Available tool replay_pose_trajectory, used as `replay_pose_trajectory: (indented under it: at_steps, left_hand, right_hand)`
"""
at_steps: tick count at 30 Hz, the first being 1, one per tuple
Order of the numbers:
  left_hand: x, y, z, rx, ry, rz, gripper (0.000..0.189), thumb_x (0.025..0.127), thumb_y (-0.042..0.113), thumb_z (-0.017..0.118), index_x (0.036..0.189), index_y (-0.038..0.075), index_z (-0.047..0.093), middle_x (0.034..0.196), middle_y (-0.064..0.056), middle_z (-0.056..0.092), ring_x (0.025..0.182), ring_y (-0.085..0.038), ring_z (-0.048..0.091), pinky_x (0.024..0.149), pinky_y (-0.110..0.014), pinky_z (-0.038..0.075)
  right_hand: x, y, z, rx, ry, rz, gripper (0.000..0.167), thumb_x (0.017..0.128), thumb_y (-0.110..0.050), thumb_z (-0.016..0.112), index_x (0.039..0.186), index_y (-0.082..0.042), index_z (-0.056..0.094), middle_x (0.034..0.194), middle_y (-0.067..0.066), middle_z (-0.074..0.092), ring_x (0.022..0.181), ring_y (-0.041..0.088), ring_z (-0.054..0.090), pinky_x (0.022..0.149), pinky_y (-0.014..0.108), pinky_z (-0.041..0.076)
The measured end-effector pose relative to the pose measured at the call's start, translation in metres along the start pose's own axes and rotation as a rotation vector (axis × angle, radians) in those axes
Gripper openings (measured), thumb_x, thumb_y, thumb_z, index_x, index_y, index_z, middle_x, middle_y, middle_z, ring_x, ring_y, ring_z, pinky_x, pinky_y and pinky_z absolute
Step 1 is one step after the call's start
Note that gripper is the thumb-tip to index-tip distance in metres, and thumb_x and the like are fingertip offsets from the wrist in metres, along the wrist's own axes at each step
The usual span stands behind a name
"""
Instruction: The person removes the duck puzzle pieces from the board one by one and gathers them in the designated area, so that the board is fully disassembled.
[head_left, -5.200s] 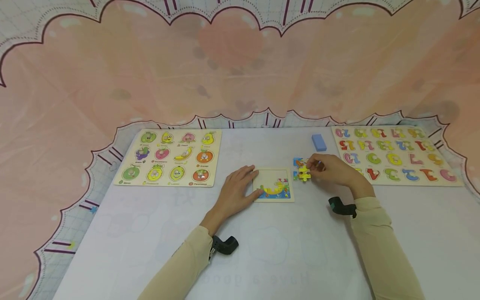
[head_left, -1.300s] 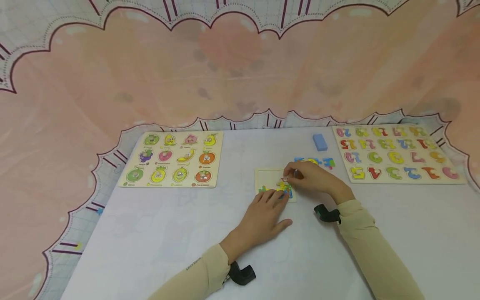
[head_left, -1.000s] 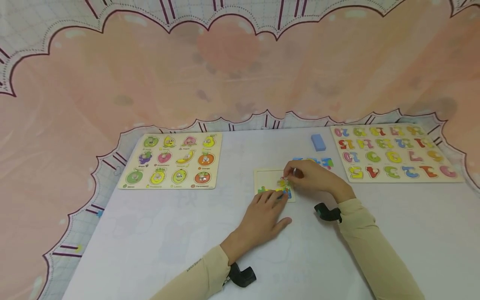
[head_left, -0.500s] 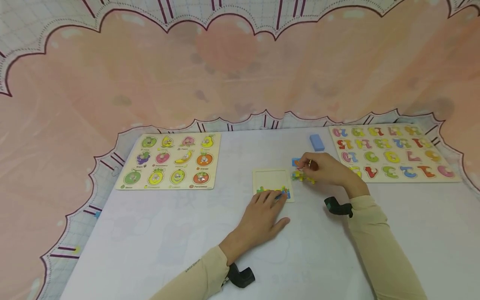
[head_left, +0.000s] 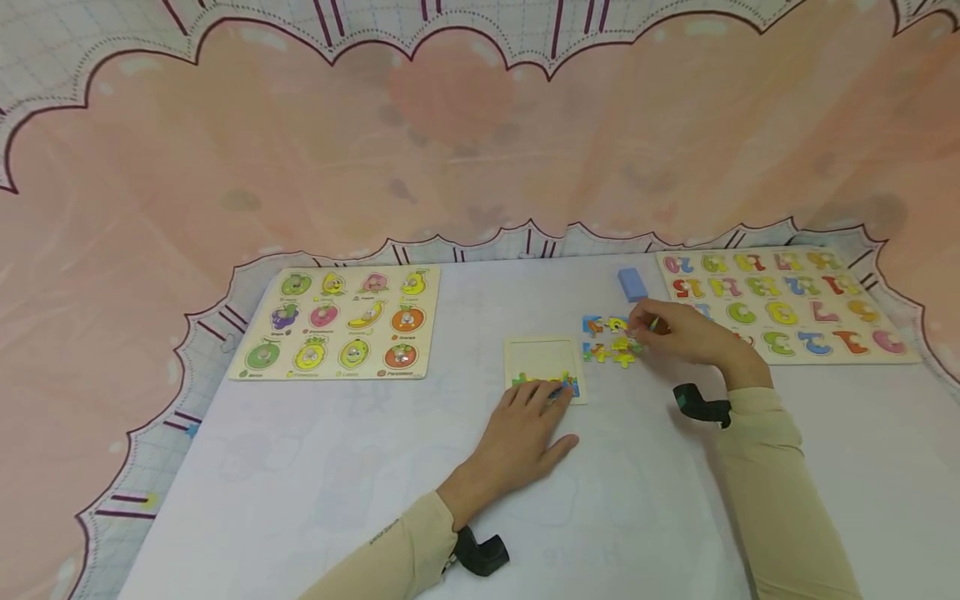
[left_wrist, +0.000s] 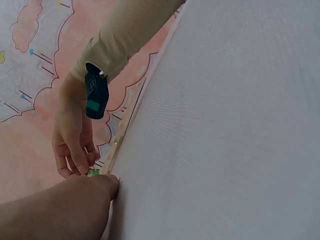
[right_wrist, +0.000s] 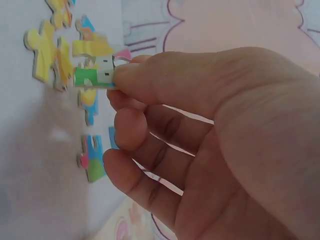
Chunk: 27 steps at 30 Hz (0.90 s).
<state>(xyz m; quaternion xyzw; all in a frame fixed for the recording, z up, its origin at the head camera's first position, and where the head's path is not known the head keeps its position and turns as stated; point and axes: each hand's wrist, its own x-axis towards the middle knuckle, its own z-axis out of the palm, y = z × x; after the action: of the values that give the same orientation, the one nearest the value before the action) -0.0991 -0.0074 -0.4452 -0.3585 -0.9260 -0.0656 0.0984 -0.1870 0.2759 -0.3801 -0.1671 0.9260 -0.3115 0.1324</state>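
A small pale puzzle tray (head_left: 543, 357) lies mid-table, with yellow, green and blue pieces along its near side. My left hand (head_left: 517, 437) rests over that near side, fingers extended, partly hiding those pieces. To the tray's right, my right hand (head_left: 678, 333) is over several loose jigsaw pieces (head_left: 622, 357). In the right wrist view, its thumb and forefinger pinch a green and white jigsaw piece (right_wrist: 87, 77), the other fingers loosely bent. The left wrist view shows the right hand (left_wrist: 70, 132) beyond the left wrist, a bit of green at its fingertips.
A fruit puzzle board (head_left: 337, 323) lies at the left. A number puzzle board (head_left: 795, 333) lies at the right, partly behind the right hand. A blue block (head_left: 632, 285) sits beyond the loose pieces. A patterned cloth (head_left: 480, 167) hangs behind the table.
The right hand has moved from the tray rightward to the loose pieces, where a yellow piece now lies. It now pinches a green and white piece. The left hand earlier shifted to the tray's near side.
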Motion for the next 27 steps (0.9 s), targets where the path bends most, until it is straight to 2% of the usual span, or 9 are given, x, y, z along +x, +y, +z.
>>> replay_pose_trajectory:
  at_steps: [4,9,15,22,27]
  left_hand:
    - [0.000,0.000,0.001,-0.009,0.006,0.001,0.059,0.094,0.052,0.045,0.141,0.017,0.045,0.139,-0.002,0.046,0.127,-0.019,0.043,0.107,-0.038,0.035]
    - [0.000,-0.001,0.001,-0.043,0.009,-0.004,0.058,0.094,0.051,0.046,0.141,0.017,0.045,0.139,-0.002,0.046,0.127,-0.020,0.042,0.106,-0.039,0.035]
    - [0.001,-0.002,0.003,-0.087,0.012,-0.021,0.057,0.094,0.051,0.048,0.140,0.018,0.045,0.139,-0.001,0.045,0.127,-0.021,0.041,0.106,-0.040,0.034]
    - [0.001,-0.003,0.004,-0.094,0.018,-0.021,0.057,0.094,0.051,0.047,0.140,0.018,0.046,0.138,-0.001,0.045,0.127,-0.021,0.041,0.106,-0.040,0.034]
    - [0.001,-0.003,0.004,-0.098,0.017,-0.023,0.057,0.093,0.051,0.048,0.140,0.018,0.046,0.139,-0.001,0.046,0.127,-0.021,0.041,0.107,-0.040,0.034]
  right_hand:
    - [-0.002,0.006,-0.004,0.000,-0.008,0.016,0.009,0.095,-0.018,0.055,0.103,-0.013,0.058,0.099,0.006,0.061,0.083,0.021,0.052,0.065,0.030,0.044]
    - [-0.003,0.011,-0.007,-0.018,-0.002,0.041,0.010,0.094,-0.017,0.056,0.104,-0.014,0.059,0.099,0.005,0.060,0.084,0.021,0.051,0.067,0.028,0.045]
    - [-0.005,0.014,-0.010,-0.021,0.023,0.018,0.011,0.095,-0.018,0.056,0.104,-0.013,0.060,0.098,0.006,0.061,0.082,0.020,0.052,0.065,0.026,0.045]
    - [-0.008,0.019,-0.011,-0.002,0.023,0.028,0.011,0.095,-0.017,0.055,0.103,-0.013,0.061,0.100,0.007,0.062,0.081,0.019,0.053,0.065,0.026,0.046]
    - [-0.010,0.022,-0.012,0.004,0.018,0.037,0.011,0.095,-0.017,0.056,0.102,-0.012,0.063,0.099,0.007,0.063,0.083,0.018,0.052,0.069,0.025,0.045]
